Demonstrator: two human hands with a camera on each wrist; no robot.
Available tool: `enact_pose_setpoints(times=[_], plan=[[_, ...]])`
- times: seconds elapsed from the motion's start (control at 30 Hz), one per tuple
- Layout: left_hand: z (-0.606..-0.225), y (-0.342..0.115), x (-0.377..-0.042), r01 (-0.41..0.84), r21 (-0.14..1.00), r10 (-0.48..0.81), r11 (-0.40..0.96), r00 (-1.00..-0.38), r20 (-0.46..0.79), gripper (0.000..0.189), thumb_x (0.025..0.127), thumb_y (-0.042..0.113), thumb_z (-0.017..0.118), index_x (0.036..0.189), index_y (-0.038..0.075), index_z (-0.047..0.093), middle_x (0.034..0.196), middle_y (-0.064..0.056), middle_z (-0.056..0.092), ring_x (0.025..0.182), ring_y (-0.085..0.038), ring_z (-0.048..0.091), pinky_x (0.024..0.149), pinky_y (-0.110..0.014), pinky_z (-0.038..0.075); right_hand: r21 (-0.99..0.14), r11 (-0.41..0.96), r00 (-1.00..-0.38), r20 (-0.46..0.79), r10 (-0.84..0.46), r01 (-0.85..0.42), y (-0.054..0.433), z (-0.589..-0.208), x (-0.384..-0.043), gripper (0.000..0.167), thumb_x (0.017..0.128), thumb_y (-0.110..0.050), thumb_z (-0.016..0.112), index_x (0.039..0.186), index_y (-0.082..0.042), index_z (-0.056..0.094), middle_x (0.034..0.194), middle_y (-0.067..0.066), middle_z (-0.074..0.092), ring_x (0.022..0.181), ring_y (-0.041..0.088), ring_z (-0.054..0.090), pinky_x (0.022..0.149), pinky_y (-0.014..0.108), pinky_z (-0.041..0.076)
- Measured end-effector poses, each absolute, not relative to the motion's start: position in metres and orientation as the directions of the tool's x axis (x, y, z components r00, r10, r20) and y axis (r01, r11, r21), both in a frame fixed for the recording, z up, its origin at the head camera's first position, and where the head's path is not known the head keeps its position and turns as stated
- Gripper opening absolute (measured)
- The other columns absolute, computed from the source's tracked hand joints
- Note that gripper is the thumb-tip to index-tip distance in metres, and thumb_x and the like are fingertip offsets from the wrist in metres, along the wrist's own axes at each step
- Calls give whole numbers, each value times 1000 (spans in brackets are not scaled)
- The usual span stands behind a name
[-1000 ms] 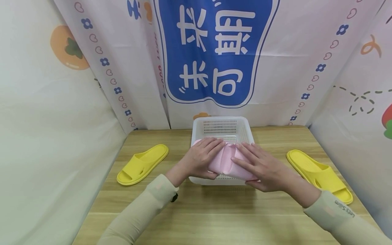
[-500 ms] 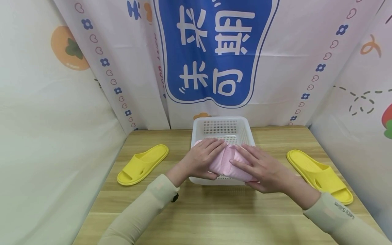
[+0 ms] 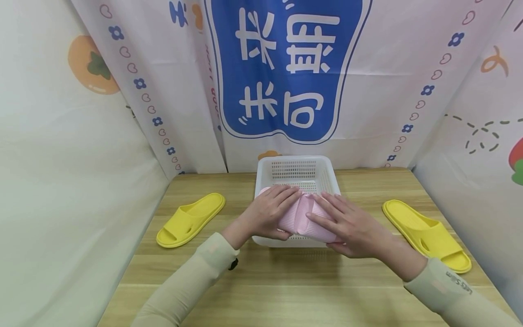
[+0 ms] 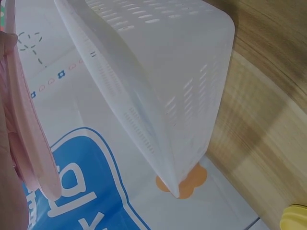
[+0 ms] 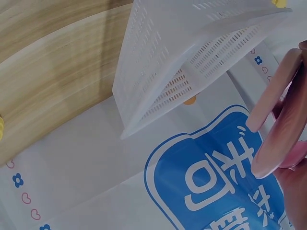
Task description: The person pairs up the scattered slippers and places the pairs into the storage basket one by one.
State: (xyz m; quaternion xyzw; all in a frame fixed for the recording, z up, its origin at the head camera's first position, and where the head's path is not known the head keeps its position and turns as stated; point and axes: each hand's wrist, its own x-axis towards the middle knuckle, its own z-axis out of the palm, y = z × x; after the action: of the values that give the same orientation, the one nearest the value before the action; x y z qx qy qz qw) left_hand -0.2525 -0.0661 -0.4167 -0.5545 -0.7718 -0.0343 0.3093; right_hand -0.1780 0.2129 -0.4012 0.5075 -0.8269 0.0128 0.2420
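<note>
Above the near part of a white plastic basket (image 3: 294, 162), both my hands grip pink ribbed footwear that looks like slippers (image 3: 323, 229); whether it is one or a pair, I cannot tell. My left hand (image 3: 267, 211) lies over its left part, fingers on top and thumb at the near side. On the right part, my right hand (image 3: 355, 227) holds with fingers over the top and thumb underneath. A pink slipper edge (image 4: 36, 139) shows at the left of the left wrist view. The basket's perforated side (image 5: 158, 62) stands apart from the hands in the right wrist view.
One yellow slipper (image 3: 189, 220) lies on the wooden table (image 3: 286, 290) left of the basket. Another yellow slipper (image 3: 426, 234) lies to the right, beside my right forearm. A printed cloth wall (image 3: 282, 68) rises directly behind the table, with pale walls on both sides.
The pink slippers have tilted and shifted very slightly, with my right hand a touch lower and to the left. In the last half second almost nothing moves.
</note>
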Motion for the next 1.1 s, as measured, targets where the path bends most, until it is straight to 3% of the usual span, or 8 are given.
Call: enact_pose_setpoints(times=[0.27,0.7,1.1], plan=[[-416,-66,-253,885,-288,833,366,-174,524,102,68,66,66,140,-3,45,137,-17,52,124,-32,49,111,-40,32,222,479,-359,423,-832,-849,211,-402,-179,80,73,-37,74,144,-14,45,151,26,31,136,45,31,107,58,31],[-412,-68,-253,857,-294,863,423,-282,419,106,70,67,68,146,2,37,148,-15,41,138,-31,33,117,-44,17,239,464,-317,469,-824,-853,208,-403,-181,77,69,-31,77,138,-10,50,147,29,35,130,47,37,104,58,34],[-406,-75,-252,853,-269,850,447,-311,425,108,70,68,69,149,3,33,153,-15,33,142,-32,24,117,-47,11,251,494,-337,478,-811,-832,210,-401,-179,79,68,-32,81,137,-10,50,148,28,35,130,46,38,104,57,36]])
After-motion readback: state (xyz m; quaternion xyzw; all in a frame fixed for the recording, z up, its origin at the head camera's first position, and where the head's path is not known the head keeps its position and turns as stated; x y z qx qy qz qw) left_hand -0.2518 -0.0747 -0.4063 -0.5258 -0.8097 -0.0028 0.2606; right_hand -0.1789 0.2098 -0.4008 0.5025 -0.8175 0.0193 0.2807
